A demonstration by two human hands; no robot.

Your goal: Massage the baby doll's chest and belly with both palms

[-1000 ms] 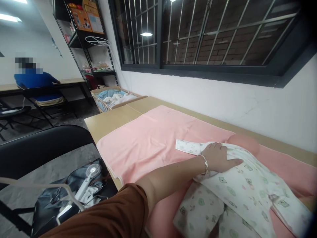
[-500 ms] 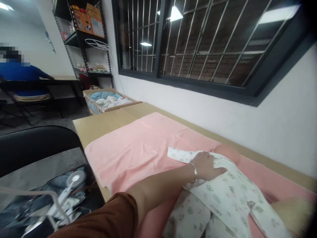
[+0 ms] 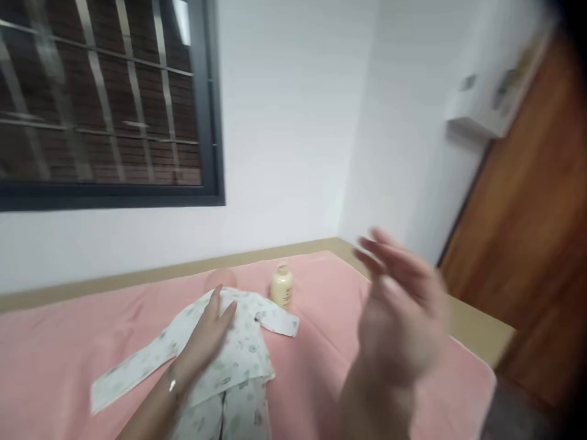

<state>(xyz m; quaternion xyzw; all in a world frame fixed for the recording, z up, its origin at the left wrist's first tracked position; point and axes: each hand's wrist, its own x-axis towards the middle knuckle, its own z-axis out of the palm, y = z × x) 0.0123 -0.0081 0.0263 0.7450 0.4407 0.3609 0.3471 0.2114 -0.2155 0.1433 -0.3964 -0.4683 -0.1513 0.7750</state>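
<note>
A doll-like figure lies on its back in a white long-sleeved top (image 3: 243, 342) with a small green print and matching trousers (image 3: 243, 409). Past the collar shows a rounded peach-coloured head (image 3: 221, 278), partly out of sight. My left hand (image 3: 213, 327) rests on the chest of the top, fingers stretched and thumb apart, a bracelet on the wrist. Raised above the right part of the table is my right hand (image 3: 403, 305), blurred, its fingers loosely curved and apart with nothing visible in them. Beside the figure's sleeve stands a pale yellow bottle (image 3: 281, 286).
A pink blanket (image 3: 330, 342) with some wrinkles covers most of the wooden table (image 3: 481, 324). Behind it are a white wall (image 3: 288, 134) and a barred window (image 3: 105, 110). On the right are a wooden door (image 3: 527, 232) and a white wall box (image 3: 481, 91).
The view has swung right, from the shelves and cot to the wall corner and door. My left hand stays on the printed top. My right hand and the bottle now show clearly in view.
</note>
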